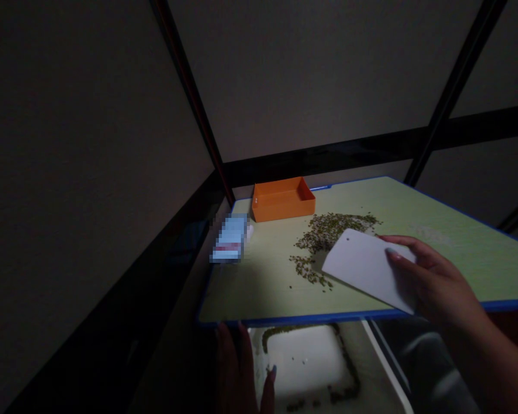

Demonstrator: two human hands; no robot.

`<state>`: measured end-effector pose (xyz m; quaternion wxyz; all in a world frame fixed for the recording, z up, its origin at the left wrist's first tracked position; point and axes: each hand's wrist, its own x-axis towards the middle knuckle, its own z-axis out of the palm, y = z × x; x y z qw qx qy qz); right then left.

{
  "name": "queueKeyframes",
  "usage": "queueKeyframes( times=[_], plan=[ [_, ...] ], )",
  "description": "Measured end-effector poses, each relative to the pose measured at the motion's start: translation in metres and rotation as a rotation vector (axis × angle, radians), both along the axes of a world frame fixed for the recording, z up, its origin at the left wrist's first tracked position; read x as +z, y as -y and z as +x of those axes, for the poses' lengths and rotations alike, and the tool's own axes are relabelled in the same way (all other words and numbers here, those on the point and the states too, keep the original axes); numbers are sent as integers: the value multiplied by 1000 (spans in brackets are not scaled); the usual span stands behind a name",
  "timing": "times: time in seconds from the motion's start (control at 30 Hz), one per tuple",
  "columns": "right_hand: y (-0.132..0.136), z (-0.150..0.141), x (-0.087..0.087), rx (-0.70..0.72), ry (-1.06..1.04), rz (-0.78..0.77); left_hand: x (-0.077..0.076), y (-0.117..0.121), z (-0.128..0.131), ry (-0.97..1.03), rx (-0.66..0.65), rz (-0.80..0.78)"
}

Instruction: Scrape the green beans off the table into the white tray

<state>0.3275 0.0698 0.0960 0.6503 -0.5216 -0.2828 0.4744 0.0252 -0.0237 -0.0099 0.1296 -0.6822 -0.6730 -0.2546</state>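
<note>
My right hand (440, 282) grips a white flat plastic scraper (366, 261), thumb on top, with a small hole near its far corner. The scraper is tilted over the table beside a spread pile of small greenish-brown seeds (334, 227). Below the table's near edge is a white tub (311, 356), with more seeds lying along the edges of its bottom. My left hand (239, 371) is closed on the tub's left side, its thumb over the inside and its fingertips close under the table edge. The tub's left rim is partly hidden by this hand.
An orange open box (280, 201) stands at the back of the pale green table (259, 287), which has a blue edge. A blue pen-like stick (320, 188) lies behind it. At the left is a blurred-out bluish item (229, 238). Dark-framed panels (319, 75) rise behind.
</note>
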Motion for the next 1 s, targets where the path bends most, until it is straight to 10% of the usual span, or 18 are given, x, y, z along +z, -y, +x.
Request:
queueKeyframes(
  times=[1.0],
  plan=[
    [-3, 2, -3, -3, 42, 46, 2, -1, 3, 21, 10, 8]
  ],
)
